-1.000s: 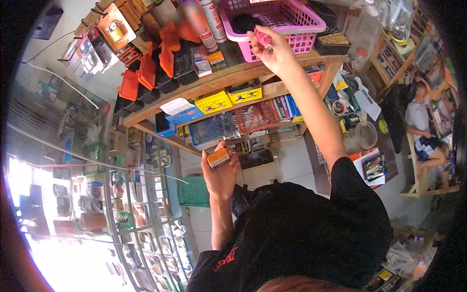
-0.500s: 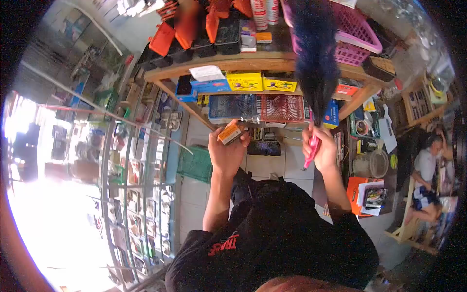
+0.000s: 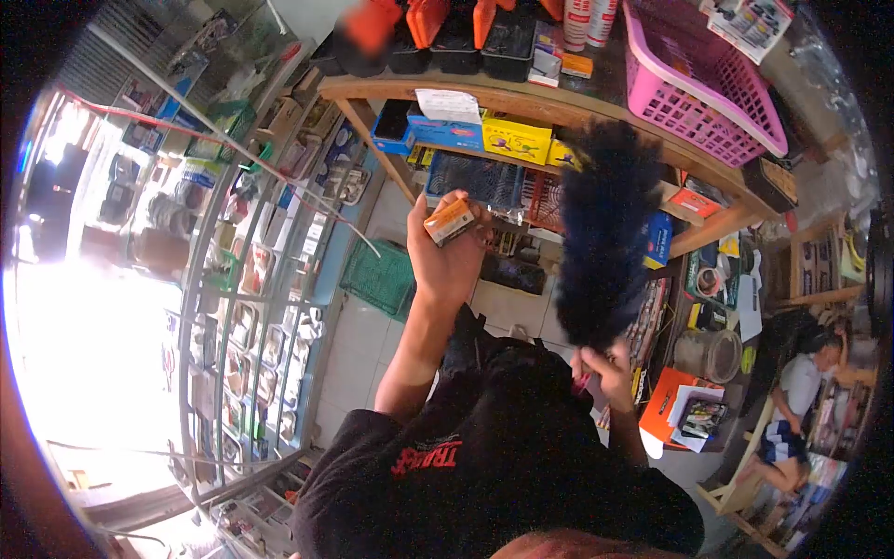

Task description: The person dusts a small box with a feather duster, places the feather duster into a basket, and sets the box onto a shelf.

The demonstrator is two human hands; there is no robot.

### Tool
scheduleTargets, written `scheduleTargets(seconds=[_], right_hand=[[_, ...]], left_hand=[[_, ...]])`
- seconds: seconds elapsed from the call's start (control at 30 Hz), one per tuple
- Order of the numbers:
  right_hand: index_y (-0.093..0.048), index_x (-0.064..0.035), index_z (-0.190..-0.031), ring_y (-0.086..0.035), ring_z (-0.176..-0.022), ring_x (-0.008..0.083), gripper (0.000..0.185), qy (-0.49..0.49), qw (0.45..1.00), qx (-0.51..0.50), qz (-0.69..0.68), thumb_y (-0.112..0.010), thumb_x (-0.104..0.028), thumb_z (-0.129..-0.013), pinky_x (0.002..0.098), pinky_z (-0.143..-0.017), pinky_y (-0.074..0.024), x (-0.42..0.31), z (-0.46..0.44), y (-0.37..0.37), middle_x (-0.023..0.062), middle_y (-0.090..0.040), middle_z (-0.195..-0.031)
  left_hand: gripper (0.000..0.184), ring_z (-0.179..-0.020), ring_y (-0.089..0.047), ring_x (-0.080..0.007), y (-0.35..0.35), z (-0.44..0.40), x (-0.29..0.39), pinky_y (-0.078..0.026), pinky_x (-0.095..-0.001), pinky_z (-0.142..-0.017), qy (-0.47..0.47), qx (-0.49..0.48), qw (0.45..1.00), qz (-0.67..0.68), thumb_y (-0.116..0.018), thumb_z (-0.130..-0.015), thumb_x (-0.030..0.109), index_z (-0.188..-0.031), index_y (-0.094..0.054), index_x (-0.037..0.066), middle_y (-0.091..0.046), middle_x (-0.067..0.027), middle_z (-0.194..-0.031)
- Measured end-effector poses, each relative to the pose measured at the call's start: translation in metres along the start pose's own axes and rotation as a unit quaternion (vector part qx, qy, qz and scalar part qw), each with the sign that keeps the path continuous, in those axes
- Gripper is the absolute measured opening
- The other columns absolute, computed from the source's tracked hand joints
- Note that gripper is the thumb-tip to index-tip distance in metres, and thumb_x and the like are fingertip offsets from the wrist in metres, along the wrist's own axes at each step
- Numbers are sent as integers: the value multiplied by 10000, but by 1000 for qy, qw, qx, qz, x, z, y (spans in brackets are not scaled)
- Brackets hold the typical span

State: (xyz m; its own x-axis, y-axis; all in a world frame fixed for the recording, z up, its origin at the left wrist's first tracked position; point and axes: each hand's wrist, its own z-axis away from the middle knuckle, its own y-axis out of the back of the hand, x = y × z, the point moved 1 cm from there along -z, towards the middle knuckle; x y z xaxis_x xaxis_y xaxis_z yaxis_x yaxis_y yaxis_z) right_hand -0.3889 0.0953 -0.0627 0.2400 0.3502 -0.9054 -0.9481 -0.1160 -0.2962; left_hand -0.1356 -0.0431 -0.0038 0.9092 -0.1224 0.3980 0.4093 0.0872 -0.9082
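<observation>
Far left, glass-fronted shelves (image 3: 251, 345) hold rows of small packaged goods. A green basket (image 3: 377, 279) sits on the tiled floor beside them. Next comes the left hand (image 3: 442, 270), palm up, its grip curled around a small orange-and-white box (image 3: 450, 222) between thumb and fingers. Beyond it, a yellow box (image 3: 517, 142) lies on the shelf under the wooden tabletop (image 3: 559, 105).

Further right, the right hand (image 3: 610, 373) has its grip closed on a dark, fluffy duster (image 3: 607, 233) at the handle end (a bit of pink handle shows by the fingers). The duster's bushy head reaches out toward the shelf, hiding part of it; whether the two touch, I cannot tell. An orange packet (image 3: 666, 405) lies to the right of that hand, and a pink basket (image 3: 708, 107) stands on the tabletop. Far right, another person (image 3: 801, 391) sits well apart.
</observation>
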Motion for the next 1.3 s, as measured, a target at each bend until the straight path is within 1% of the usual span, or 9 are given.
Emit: scheduleTargets(seconds=[0.17,0.27,0.4,0.47,0.5,0.67,0.73,0.83,1.3], right_hand=[[-563,-10,-1030,-567,-672,147,243,-22,993,80,-79,-545,-197,-877,277,-576,-474,42,15,1,108,-599,-928],[-547,-42,-1086,-564,-753,158,276,209,940,35,268,-551,-222,-877,317,-617,-484,41,4,9,80,-576,-1001],[-562,-28,-1051,-563,-866,245,257,-53,985,71,148,-564,-170,-837,368,-753,-457,31,17,0,111,-589,-977],[-572,-17,-1024,-556,-924,289,258,11,954,-17,300,-576,-109,-784,383,-811,-438,10,8,-11,145,-590,-979],[-564,14,-878,-525,-645,193,142,261,871,-126,398,-552,25,-736,298,-611,-421,-11,-6,-18,73,-546,-716],[-583,30,-874,-541,-787,270,228,235,893,-72,376,-504,14,-661,327,-728,-413,44,-10,6,148,-571,-841],[-589,-7,-1040,-527,-1064,331,427,188,877,-149,417,-511,-30,-621,378,-937,-380,15,-11,-8,185,-579,-1090],[-590,-10,-1062,-513,-1088,335,446,259,909,-89,315,-523,-49,-624,388,-963,-356,54,-11,4,194,-571,-1110],[-593,27,-1022,-527,-1072,328,438,187,912,-123,342,-502,-24,-598,349,-933,-366,15,-20,-23,208,-574,-1080]], left_hand=[[471,-748,-488,-179,-28,14,10,-362,-291,-661,-55,8,995,-88,-291,-916,464,-910,-537,62,-521,-59,-776],[495,-741,-486,-156,-41,24,18,-358,-272,-645,-75,9,988,-134,-275,-917,478,-904,-535,57,-521,-52,-775],[521,-753,-492,-138,-45,28,23,-381,-256,-672,-113,11,980,-161,-254,-917,493,-915,-529,50,-528,-54,-807],[510,-775,-520,-184,-31,20,26,-414,-286,-727,-124,-11,979,-163,-276,-917,480,-920,-533,41,-546,-73,-844],[504,-786,-533,-207,-29,19,28,-431,-302,-754,-130,-22,978,-164,-287,-917,474,-923,-536,36,-555,-82,-862],[523,-795,-531,-173,-26,25,33,-431,-277,-753,-109,-64,985,-121,-258,-924,481,-952,-525,31,-552,-73,-862],[524,-789,-519,-129,-22,25,36,-427,-247,-731,-95,-90,985,-109,-230,-934,475,-966,-518,38,-544,-49,-857],[523,-778,-524,-132,-28,29,37,-431,-249,-719,-116,13,981,-156,-250,-931,488,-974,-520,42,-545,-54,-851],[533,-782,-534,-134,-16,25,41,-440,-249,-722,-79,-17,991,-105,-281,-921,515,-985,-523,45,-540,-43,-836]])
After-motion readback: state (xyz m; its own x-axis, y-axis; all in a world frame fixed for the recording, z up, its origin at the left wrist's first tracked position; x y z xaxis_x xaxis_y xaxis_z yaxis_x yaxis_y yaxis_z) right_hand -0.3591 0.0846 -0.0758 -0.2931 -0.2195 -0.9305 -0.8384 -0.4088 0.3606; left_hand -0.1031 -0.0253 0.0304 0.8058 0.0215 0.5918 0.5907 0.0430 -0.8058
